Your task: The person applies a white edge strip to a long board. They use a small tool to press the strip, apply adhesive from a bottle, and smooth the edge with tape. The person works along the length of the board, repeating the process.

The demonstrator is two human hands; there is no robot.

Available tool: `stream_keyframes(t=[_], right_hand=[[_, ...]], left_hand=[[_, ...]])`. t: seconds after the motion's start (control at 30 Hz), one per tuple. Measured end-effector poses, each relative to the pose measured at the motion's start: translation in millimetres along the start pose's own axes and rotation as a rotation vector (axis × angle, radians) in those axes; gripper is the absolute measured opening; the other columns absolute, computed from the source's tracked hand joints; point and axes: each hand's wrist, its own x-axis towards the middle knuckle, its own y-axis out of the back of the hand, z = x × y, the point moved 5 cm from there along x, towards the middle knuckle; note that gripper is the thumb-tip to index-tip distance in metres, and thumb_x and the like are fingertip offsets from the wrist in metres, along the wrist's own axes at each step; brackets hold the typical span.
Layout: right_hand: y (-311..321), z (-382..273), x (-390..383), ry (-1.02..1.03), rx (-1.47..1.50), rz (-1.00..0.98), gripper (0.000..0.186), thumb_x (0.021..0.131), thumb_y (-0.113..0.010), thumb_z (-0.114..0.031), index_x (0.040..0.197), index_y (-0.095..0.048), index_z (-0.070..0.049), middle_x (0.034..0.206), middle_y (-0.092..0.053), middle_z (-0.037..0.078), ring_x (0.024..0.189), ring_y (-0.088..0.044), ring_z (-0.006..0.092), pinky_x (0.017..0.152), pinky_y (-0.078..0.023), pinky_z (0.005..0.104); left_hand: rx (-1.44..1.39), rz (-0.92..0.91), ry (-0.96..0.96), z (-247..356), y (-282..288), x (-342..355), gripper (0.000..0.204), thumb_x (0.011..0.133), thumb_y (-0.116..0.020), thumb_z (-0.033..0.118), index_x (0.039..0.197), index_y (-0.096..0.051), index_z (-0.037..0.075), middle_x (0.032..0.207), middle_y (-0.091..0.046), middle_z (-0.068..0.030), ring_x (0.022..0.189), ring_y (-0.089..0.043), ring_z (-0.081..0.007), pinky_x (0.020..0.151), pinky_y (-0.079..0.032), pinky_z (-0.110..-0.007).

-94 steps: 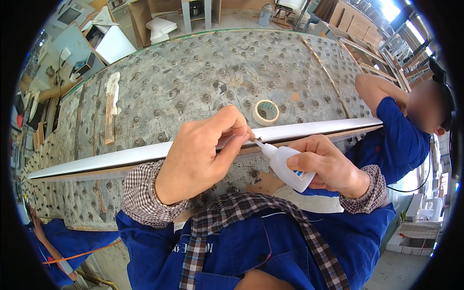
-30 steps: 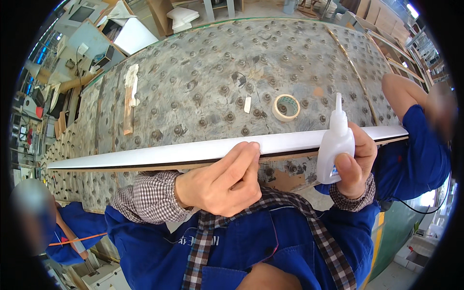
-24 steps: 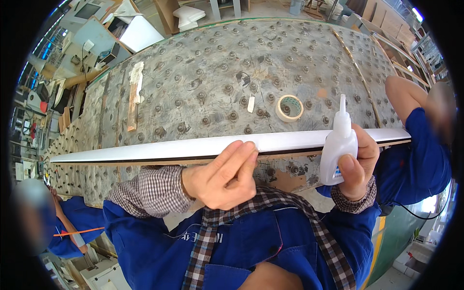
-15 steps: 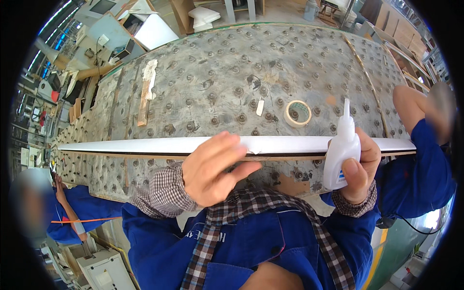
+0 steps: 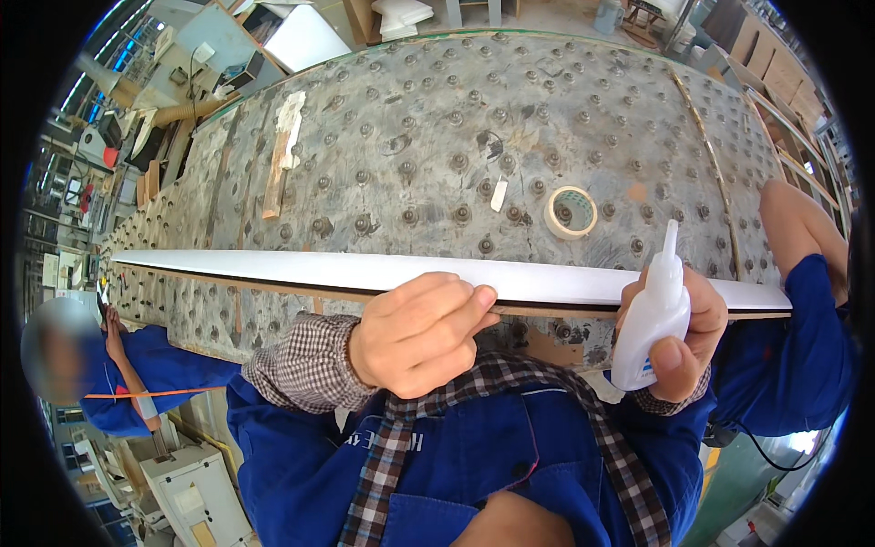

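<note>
A long white strip (image 5: pixel 273 266) with a dark line and brown layer along its near side lies across the near part of the table. My left hand (image 5: pixel 424 333) is closed in front of its middle, thumb and fingertips pressed together by the near edge. Whatever may be between those fingertips is hidden. In my right hand (image 5: pixel 697 319) is a translucent white squeeze bottle (image 5: pixel 652 333), its thin nozzle pointing up. The thumb presses the near side of the bottle and the fingers wrap behind it, in front of the strip's right part.
A tape roll (image 5: pixel 571 212), a small white piece (image 5: pixel 499 194) and a wooden strip (image 5: pixel 276 173) with a white ragged top lie on the studded table (image 5: pixel 410 109). People in blue sit or stand at both ends, one person's arm (image 5: pixel 807 228) near the strip's right end.
My left hand's spread fingers have closed and come down to the strip's near edge. A small white flap at the strip's middle no longer shows. The bottle has moved slightly lower and right.
</note>
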Motion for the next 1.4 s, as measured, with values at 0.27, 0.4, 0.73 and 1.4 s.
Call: stream_keyframes(t=[0.27, 0.4, 0.73, 1.4], right_hand=[[3.0, 0.9, 1.3, 0.044, -0.007, -0.054, 0.068, 0.072, -0.073, -0.044, 0.115, -0.055, 0.006, 0.073, -0.061, 0.013, 0.057, -0.054, 0.0135, 0.05, -0.042, 0.0231], [3.1, 0.2, 2.0, 0.091, 0.01, -0.111, 0.063, 0.073, -0.072, -0.044, 0.11, -0.056, 0.005, 0.072, -0.061, 0.012, 0.058, -0.054, 0.0127, 0.052, -0.041, 0.0223], [2.0, -3.3, 10.3, 0.307, 0.042, -0.295, 0.049, 0.076, -0.069, -0.032, 0.102, -0.055, 0.007, 0.066, -0.058, 0.01, 0.052, -0.051, 0.01, 0.045, -0.037, 0.0208], [0.1, -6.4, 9.6, 0.132, -0.051, -0.08, 0.054, 0.076, -0.07, -0.038, 0.094, -0.055, 0.011, 0.065, -0.058, 0.012, 0.044, -0.051, 0.012, 0.04, -0.037, 0.021]], left_hand=[[0.306, 0.052, -0.319, 0.8, 4.2, -27.6, 0.03, 0.075, -0.076, 0.007, 0.064, -0.048, 0.01, 0.089, -0.071, -0.0129, 0.089, -0.068, -0.0185, 0.085, -0.053, -0.028], [0.284, 0.004, -0.311, 2.0, 6.2, -26.7, 0.031, 0.074, -0.076, 0.008, 0.063, -0.048, 0.01, 0.091, -0.071, -0.0123, 0.09, -0.067, -0.0168, 0.083, -0.053, -0.027], [0.143, 0.107, -0.112, 0.8, -3.7, -19.6, 0.035, 0.069, -0.082, 0.009, 0.062, -0.048, 0.008, 0.089, -0.069, -0.0116, 0.083, -0.065, -0.0199, 0.072, -0.055, -0.029], [0.238, 0.133, -0.355, -7.3, -1.9, -17.1, 0.033, 0.069, -0.08, 0.007, 0.062, -0.047, 0.007, 0.077, -0.067, -0.01, 0.083, -0.064, -0.0184, 0.062, -0.052, -0.022]])
